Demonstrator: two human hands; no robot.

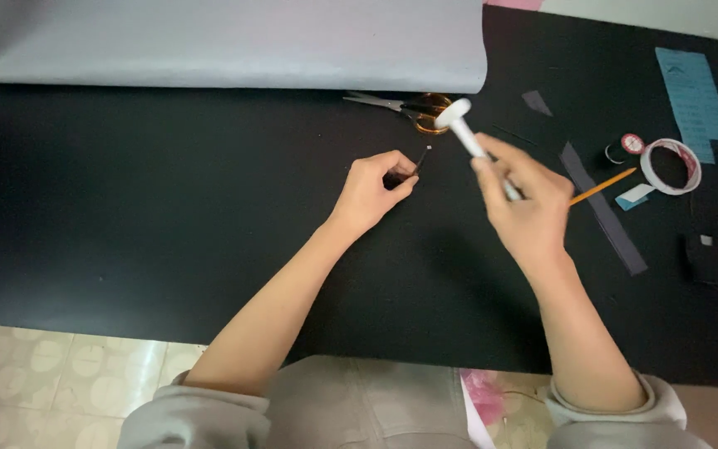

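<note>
A: Hands status?

B: Two hands, well apart. Right hand (pixel 525 204) is raised off the black table cover (pixel 126 216), fingers clamped around one white stick-shaped tool (pixel 474 143) with a round flat head. Tool is tilted, head pointing up and toward the far-left. Wrist is bent back, forearm running in from the lower right.

A: Left?

B: Left hand (pixel 373 189) rests on the cover, thumb and forefinger pinched together on one small dark piece (pixel 420 160) with a tiny pale tip. Too small to say what it is. Forearm comes in from the lower left. Grey sleeves are pushed up on both arms.

A: Count of what's around them.

B: One pair of scissors (pixel 405 106) with amber handles, just beyond both hands, lying flat. One orange pencil (pixel 604 186), partly behind the right hand. One long dark strip (pixel 604 209) lying diagonally to the right of that hand, plus one short dark scrap (pixel 536 102) further back. One roll of white tape (pixel 671 166), loose end out. One small spool (pixel 629 145) with a red top just beside it. One light blue paper (pixel 693 100) at far right. One big grey sheet (pixel 234 46) across the far edge, its near edge curled over.
</note>
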